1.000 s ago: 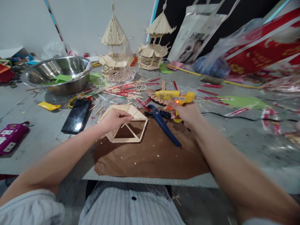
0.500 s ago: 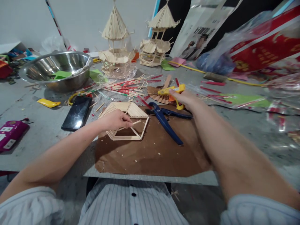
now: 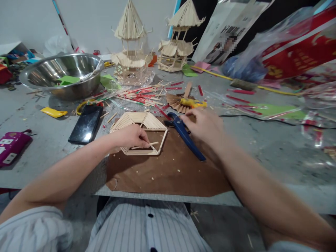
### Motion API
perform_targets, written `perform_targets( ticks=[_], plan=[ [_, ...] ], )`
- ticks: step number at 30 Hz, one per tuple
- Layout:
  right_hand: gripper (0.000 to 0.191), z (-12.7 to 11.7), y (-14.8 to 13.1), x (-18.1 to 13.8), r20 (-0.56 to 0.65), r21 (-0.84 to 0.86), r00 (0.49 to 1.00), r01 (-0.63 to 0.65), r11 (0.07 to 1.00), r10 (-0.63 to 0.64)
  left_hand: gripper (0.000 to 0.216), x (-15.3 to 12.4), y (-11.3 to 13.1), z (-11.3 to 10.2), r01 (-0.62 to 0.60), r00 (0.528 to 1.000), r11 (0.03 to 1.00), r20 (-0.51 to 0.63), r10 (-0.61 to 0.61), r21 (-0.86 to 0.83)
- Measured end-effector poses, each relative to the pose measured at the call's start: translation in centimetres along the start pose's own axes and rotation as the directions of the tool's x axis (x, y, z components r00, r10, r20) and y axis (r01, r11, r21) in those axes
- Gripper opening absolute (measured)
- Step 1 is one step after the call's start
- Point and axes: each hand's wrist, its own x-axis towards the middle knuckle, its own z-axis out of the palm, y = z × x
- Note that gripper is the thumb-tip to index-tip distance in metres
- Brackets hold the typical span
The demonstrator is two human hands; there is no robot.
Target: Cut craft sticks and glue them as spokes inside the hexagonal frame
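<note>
My left hand (image 3: 135, 135) is closed in a pinch on a short wooden stick (image 3: 154, 143), over the near side of a hexagonal stick frame (image 3: 159, 141). The frame's far side is filled with rows of sticks; its near part has open gaps. My right hand (image 3: 206, 126), blurred, hovers by a blue-handled cutter (image 3: 187, 138), its thumb and finger apart with nothing visible between them. Whether it touches the cutter I cannot tell. Just beyond my right hand lies a yellow glue gun (image 3: 193, 103). Brown paper (image 3: 168, 178) lies under the frame and cutter.
Two stick pagodas (image 3: 130, 26) (image 3: 178, 49) stand at the back. At left are a steel bowl (image 3: 31, 82), a phone (image 3: 86, 125), a yellow utility knife (image 3: 54, 112) and a purple power strip (image 3: 13, 147). Loose sticks (image 3: 139, 96) lie behind the frame; a black cord (image 3: 257, 118) runs right.
My right hand has let go of the yellow glue gun and come nearer, toward the blue-handled cutter. My left hand has moved slightly right and nearer with the stick.
</note>
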Motion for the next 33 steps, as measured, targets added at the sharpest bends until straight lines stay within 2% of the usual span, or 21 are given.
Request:
perform_targets(
  ticks=[2,5,9,12,24,33],
  plan=[
    [0.028,0.3,-1.3,-1.1,-0.003,0.046,0.988,0.152,0.987,-0.152,0.018,-0.1,0.3,-0.1,0.002,1.000,1.000,0.013,-0.002,0.024],
    [0.024,0.9,-2.4,-1.9,0.023,0.112,0.933,0.356,0.928,-0.360,0.022,-0.2,0.6,-0.4,0.016,0.999,0.996,0.050,-0.021,0.085],
    [0.021,1.3,-2.6,-2.1,0.028,0.205,0.844,0.520,0.829,-0.536,0.024,-0.2,0.7,-0.4,0.035,0.996,0.990,0.076,-0.045,0.135],
    [0.020,1.6,-2.4,-2.1,0.029,0.225,0.824,0.546,0.807,-0.566,0.025,-0.2,0.6,-0.3,0.040,0.994,0.987,0.091,-0.054,0.153],
    [0.020,1.8,-2.1,-2.1,0.064,0.242,0.817,0.545,0.803,-0.573,0.027,-0.1,0.5,-0.1,0.032,0.992,0.981,0.113,-0.054,0.189],
    [0.017,1.7,-2.2,-2.2,0.037,0.265,0.795,0.576,0.773,-0.605,0.026,0.0,0.5,-0.1,0.040,0.990,0.979,0.127,-0.066,0.200]
  ],
)
